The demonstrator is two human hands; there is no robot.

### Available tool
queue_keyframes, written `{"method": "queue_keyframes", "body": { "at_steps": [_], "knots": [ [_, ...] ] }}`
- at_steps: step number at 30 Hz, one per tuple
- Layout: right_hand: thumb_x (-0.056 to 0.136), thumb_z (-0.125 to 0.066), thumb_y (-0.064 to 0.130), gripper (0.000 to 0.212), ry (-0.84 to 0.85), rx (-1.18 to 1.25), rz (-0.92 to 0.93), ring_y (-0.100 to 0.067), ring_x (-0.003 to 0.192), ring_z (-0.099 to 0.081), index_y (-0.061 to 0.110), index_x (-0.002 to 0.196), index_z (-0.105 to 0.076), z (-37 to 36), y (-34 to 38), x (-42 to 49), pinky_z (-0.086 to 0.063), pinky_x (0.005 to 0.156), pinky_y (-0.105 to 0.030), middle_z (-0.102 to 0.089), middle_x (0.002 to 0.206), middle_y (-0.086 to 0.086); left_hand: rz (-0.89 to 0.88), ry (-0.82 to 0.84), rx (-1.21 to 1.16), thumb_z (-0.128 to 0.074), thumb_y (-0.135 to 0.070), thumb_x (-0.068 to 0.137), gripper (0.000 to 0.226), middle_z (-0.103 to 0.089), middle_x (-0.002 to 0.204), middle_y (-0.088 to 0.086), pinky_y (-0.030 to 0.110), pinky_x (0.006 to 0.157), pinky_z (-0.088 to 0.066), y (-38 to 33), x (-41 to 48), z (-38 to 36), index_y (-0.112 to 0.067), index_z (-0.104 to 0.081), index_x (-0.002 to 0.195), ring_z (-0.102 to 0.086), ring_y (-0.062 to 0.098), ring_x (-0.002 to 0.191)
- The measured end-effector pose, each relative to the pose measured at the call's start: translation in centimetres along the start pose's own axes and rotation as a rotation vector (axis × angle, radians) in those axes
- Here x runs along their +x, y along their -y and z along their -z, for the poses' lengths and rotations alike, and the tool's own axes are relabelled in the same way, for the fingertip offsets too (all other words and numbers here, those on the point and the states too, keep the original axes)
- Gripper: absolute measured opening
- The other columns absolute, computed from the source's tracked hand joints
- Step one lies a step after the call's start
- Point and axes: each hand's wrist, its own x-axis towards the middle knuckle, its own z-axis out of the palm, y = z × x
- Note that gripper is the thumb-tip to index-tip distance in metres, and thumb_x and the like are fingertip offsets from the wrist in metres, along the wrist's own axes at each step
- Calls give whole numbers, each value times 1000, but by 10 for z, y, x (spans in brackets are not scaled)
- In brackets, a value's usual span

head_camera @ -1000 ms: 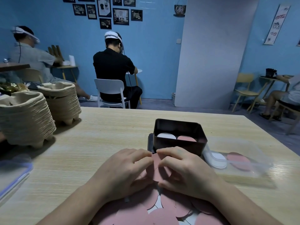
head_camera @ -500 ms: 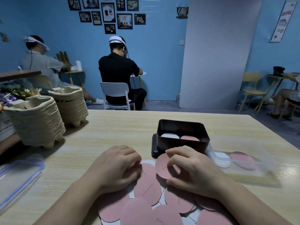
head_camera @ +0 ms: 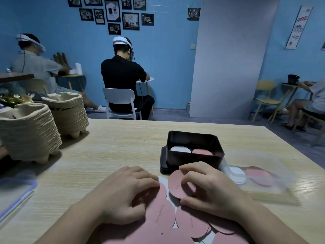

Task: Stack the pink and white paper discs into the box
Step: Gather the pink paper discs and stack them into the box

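Now, pink disc [head_camera: 175, 186] face-up in right hand [head_camera: 213, 191]

Not much legible tbh. The little hanging plaque [head_camera: 193, 13] on the wall at 1 o'clock says "Coffee". The pink disc [head_camera: 175, 184] at 6 o'clock has cursive starting "Good", and so do the loose pink discs [head_camera: 161, 213] below it. The rest is too small to read. The red lettering on the banner [head_camera: 301, 27] at 2 o'clock is too blurry.

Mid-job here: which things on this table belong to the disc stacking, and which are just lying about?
In the job: black box; pink disc pinched by the right hand; loose disc pile under the left hand.
Lying about: pulp tray stacks; blue-edged clear container; clear plastic tray right of the box.
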Motion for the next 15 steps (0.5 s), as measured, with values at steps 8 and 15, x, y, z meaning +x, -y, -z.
{"method": "queue_keyframes", "body": {
  "at_steps": [8, 15],
  "knots": [
    [87, -68, 65, 34, 14, -12, 2, 3, 130, -46, 36, 103, -59, -1, 4, 1, -53, 93, -29, -51, 144, 21, 7, -79, -6, -58, -49, 80, 47, -58, 127, -22, 30, 102, -43, 2, 0, -3, -38, -57, 125, -51, 3, 121],
    [86, -65, 66, 35, 19, -43, -26, 0, 130, -47, 35, 102, -60, -2, 3, 1, -53, 94, -30, -52, 143, 20, 29, -254, 28, -64, -51, 84, 36, -60, 126, -13, 27, 93, -49, -1, 1, -2, -27, -61, 112, -59, 10, 111]
  ]
}}
